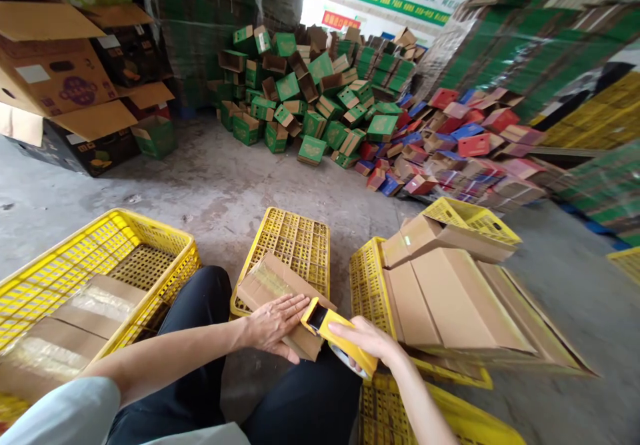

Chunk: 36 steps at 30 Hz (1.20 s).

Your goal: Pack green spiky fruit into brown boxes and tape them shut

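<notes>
A brown cardboard box (pixel 267 282) lies slantwise on an upturned yellow plastic crate (pixel 300 238) between my knees, its near end over my right thigh. Shiny clear tape shows along part of its top. My left hand (pixel 280 322) rests flat on the box with its fingers stretched out, touching it and holding nothing. In my right hand (pixel 363 338) is a yellow tape dispenser (pixel 345 342), the fingers wrapped around its body. The dispenser's front end is at the box's right edge, just beside my left fingertips. A white tape roll shows partly beneath my fingers.
At left, a yellow crate (pixel 193 245) holds taped cardboard boxes (pixel 95 302). Flattened cardboard (pixel 455 298) lies over another yellow crate (pixel 363 278) at right. Beyond the concrete floor (pixel 215 172) are heaped green boxes (pixel 313 148), red and blue boxes (pixel 473 145), and large cartons (pixel 55 75).
</notes>
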Motion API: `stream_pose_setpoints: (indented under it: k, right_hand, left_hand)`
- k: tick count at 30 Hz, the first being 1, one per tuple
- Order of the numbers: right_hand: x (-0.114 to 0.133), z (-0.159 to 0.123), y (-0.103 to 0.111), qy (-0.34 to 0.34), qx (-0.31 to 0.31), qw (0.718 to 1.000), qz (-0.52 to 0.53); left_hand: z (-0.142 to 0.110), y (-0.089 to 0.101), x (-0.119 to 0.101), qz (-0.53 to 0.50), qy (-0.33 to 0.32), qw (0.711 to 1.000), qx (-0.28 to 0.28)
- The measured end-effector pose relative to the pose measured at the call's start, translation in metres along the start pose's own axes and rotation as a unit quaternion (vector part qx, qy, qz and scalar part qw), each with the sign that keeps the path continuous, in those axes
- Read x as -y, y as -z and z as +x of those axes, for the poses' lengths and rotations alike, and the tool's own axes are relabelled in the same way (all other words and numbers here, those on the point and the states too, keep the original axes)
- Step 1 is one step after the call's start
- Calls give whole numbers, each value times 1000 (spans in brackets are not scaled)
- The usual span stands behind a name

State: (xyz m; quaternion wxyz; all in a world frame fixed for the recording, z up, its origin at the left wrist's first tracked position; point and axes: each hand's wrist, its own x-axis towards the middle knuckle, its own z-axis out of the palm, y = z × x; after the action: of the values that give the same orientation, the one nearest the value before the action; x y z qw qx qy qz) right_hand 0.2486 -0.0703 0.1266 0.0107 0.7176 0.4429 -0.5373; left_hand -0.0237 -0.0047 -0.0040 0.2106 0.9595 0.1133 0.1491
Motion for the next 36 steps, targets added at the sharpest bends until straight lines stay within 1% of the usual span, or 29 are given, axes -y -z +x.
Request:
stream_pose_setpoints:
  k: [7, 9, 13, 16, 19, 22, 26, 29, 33, 36]
  right_hand:
    - [-1, -6, -5, 1, 8, 1000, 8]
    - [-8, -10, -4, -4, 11, 1000, 11]
    - [-30, -19, 1, -9, 15, 999, 31]
    - [-39, -23, 0, -16, -8, 999, 34]
    - [-38, -22, -2, -22, -29, 999, 29]
    - [-37, -21, -3, -22, -28, 999, 33]
    - [-38, -20, -3, -24, -27, 999, 30]
    - [-39, -20, -5, -18, -23, 999, 32]
    - [-39, -21, -5, -16, -28, 999, 41]
    - [-37, -19, -8, -16, -40, 998, 51]
  left_hand:
    - [-2, -2, 6, 3, -6, 1000, 6]
    - [-2, -2, 6, 4, -5, 1000, 9]
    - [-3, -3, 5, 8, -8, 1000, 9]
    - [-3, -3, 4, 10, -3, 1000, 7]
    - [-2, -3, 0, 10, 3, 1000, 5]
    - [3, -6, -7, 17, 8, 1000, -1]
    - [11, -13, -17, 20, -14, 1000, -1]
    - [15, -17, -19, 34, -21, 999, -2]
    - [17, -20, -12, 73, -44, 996, -5]
    - [19, -16, 4, 85, -66, 994, -5]
